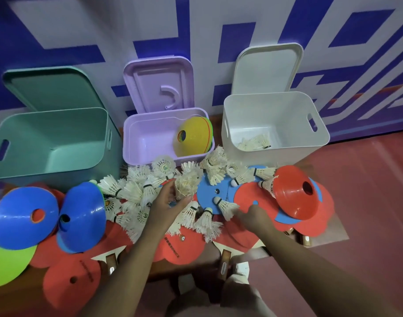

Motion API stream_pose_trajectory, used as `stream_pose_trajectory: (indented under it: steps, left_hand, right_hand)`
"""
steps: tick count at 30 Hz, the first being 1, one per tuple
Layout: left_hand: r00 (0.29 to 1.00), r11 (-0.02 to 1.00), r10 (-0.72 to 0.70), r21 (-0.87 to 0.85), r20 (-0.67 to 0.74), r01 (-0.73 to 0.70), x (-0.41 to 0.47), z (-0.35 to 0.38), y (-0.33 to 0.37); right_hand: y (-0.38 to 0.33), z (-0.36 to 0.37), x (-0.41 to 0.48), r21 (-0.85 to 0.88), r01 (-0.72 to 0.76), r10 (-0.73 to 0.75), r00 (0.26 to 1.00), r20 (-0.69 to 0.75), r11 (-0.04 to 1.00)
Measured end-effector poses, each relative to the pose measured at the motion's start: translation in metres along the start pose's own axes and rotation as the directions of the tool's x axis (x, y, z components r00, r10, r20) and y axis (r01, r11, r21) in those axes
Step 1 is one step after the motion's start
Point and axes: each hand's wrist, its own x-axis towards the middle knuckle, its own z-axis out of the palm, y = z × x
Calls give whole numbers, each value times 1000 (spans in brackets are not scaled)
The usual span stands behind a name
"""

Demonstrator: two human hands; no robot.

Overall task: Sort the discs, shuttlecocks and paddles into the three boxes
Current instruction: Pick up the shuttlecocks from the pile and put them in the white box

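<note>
Three open boxes stand at the back: a green box (pixel 47 124) with nothing in it, a purple box (pixel 150 124) with stacked discs led by a yellow disc (pixel 193 136), and a white box (pixel 273 106) with several shuttlecocks (pixel 255 143). Loose shuttlecocks (pixel 136 191) lie heaped in front, over red paddles (pixel 177 245). My left hand (pixel 166 202) is shut on a bunch of shuttlecocks (pixel 186 185). My right hand (pixel 253 213) reaches a shuttlecock (pixel 225 205) lying on a blue disc (pixel 207 193); its grip is unclear.
Two blue discs (pixel 24 216) stand at the left over a green disc (pixel 8 264) and red discs (pixel 70 280). A red disc (pixel 296 193) sits at the right. Box lids lean on the blue-and-white wall (pixel 219 24). Red floor (pixel 367 202) lies to the right.
</note>
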Motion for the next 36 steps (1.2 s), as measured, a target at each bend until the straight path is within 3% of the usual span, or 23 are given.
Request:
stream_pose_trajectory:
  steps: [5,11,16,19,22,25,27,30,31,33,36]
  left_hand:
    - [999,998,-20,53,40,17,-5,-4,-2]
    - [997,995,12,94,80,-20,-2,-3,0]
    - [993,990,12,135,116,-27,1,-3,0]
    - [990,989,25,144,136,-45,0,-4,5]
    - [984,989,47,130,169,-70,-3,-3,8]
    - [985,996,49,71,163,-61,-3,-4,5]
    - [988,1000,29,0,152,-30,-2,-7,-1]
    - [991,997,3,-77,132,7,-4,-16,-9]
    - [992,997,-3,-82,123,13,-4,-18,-11]
    - [993,996,-15,-89,116,26,-7,-24,-16]
    - [991,995,-46,-87,125,58,-12,-30,-23]
  right_hand:
    - [-5,14,13,341,-39,54,998,-36,939]
    - [-26,-21,-18,520,274,-170,956,-240,809]
    - [-63,-68,-66,365,621,-525,783,-334,694]
    - [-79,-74,-82,141,752,-704,655,-274,644]
    - [-90,-64,-85,14,797,-784,597,-171,604]
    - [-95,-53,-88,57,795,-781,605,-155,604]
    - [-94,-50,-90,133,794,-754,606,-255,594]
    - [-84,-46,-84,293,695,-572,712,-409,656]
    - [-78,-42,-76,300,621,-502,773,-388,724]
    - [-63,-20,-57,216,439,-396,893,-215,872]
    - [-47,23,-45,-43,317,-317,948,11,947]
